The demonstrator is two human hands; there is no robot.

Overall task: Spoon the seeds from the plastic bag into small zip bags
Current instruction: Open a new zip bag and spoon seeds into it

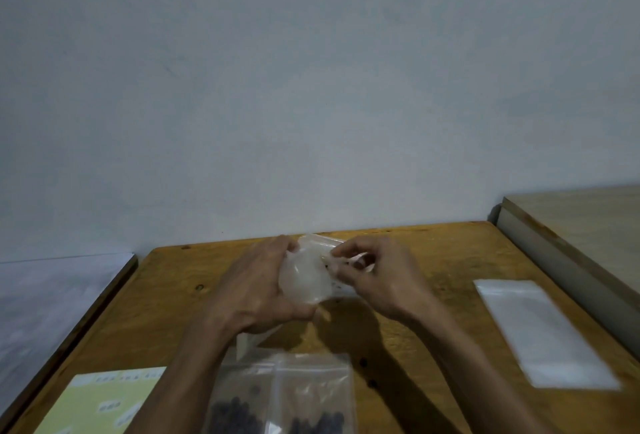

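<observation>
Beside both hands (322, 278): spare bags (543, 329) (stacked), label sheet (104, 402).

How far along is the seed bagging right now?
Done: two small zip bags with dark seeds lie at the near table edge. In hand: the left hand holds a clear plastic bag while the right hand pinches at its opening; no spoon is visible. Left: a stack of empty zip bags waits on the right.
</observation>
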